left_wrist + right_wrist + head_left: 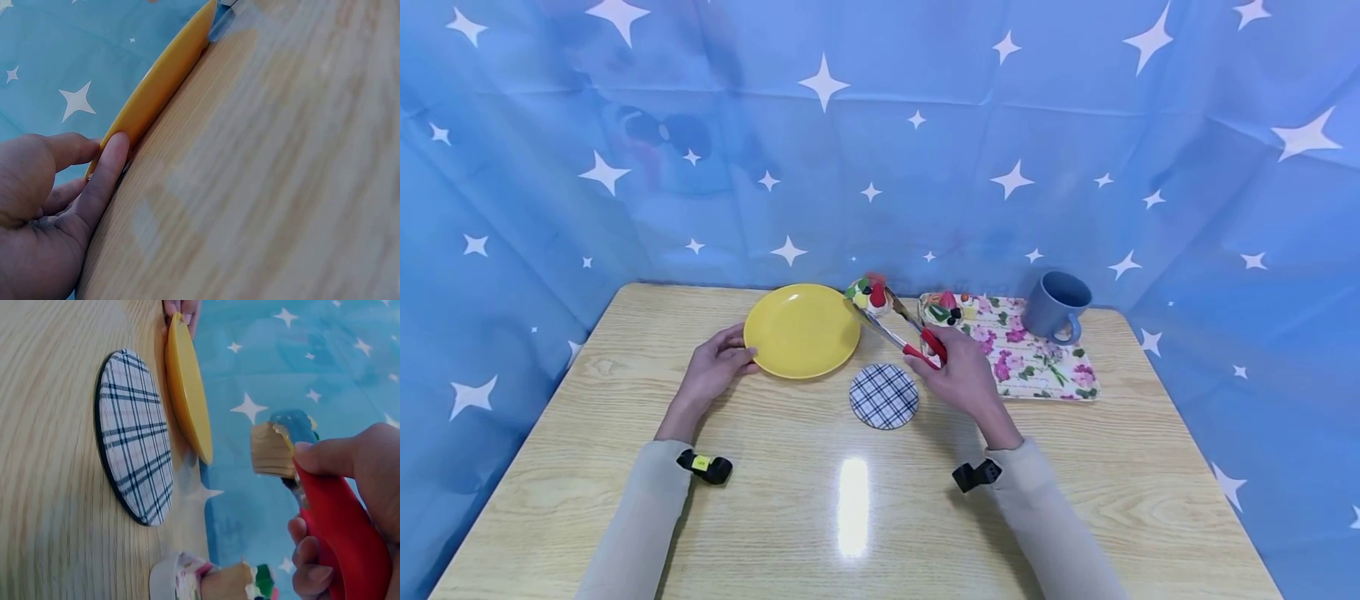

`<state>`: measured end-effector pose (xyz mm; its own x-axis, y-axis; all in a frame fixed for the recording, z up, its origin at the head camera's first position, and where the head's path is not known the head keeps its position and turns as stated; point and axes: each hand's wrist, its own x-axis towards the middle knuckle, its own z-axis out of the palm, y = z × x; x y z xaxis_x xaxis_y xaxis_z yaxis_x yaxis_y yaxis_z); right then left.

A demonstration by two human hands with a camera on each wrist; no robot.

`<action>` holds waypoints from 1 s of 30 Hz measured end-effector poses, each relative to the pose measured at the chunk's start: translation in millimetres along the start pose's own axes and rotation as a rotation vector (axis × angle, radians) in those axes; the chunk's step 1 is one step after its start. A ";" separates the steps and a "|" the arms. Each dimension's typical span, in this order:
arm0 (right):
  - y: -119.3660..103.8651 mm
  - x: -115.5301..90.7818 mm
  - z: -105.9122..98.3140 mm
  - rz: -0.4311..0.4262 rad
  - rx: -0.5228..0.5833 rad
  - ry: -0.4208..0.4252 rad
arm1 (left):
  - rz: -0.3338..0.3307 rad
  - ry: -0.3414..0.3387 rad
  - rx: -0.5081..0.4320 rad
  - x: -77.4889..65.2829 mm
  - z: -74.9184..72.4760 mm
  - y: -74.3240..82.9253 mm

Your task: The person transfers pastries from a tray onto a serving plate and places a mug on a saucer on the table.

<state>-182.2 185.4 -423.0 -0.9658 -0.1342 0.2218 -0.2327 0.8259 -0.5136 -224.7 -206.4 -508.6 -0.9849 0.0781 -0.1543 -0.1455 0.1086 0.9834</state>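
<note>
My left hand (717, 364) pinches the left rim of a round yellow plate (802, 331), thumb and fingers on either side of its edge in the left wrist view. The plate lies on the table. In my right hand (958, 371) are red-handled tongs (340, 525), gripped by the handles. Between their metal tips sits a small fruit-topped cake (869, 293), held in the air just beyond the plate's right edge. A second fruit-topped cake (942, 310) stands on the left end of a floral tray (1037, 371), behind the right hand.
On the tray's right side stands a blue-grey mug (1051, 307). A round plaid coaster (883, 397) lies between the plate and the right hand. Behind the wooden table (775, 517) hangs a blue curtain (880, 142) with white stars.
</note>
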 end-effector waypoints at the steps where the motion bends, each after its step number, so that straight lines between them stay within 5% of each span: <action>1: -0.9 1.0 1.5 -0.008 0.000 -0.001 | 0.000 0.000 -0.002 -0.4 -0.3 0.2; 30: -35.5 28.8 32.9 -0.066 -0.006 -0.053 | -0.003 -0.002 -0.019 -1.3 -1.2 -0.1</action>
<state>-205.5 134.2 -425.7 -0.9532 -0.2172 0.2105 -0.2954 0.8177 -0.4941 -223.5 -207.7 -508.4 -0.9843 0.0802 -0.1570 -0.1497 0.0903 0.9846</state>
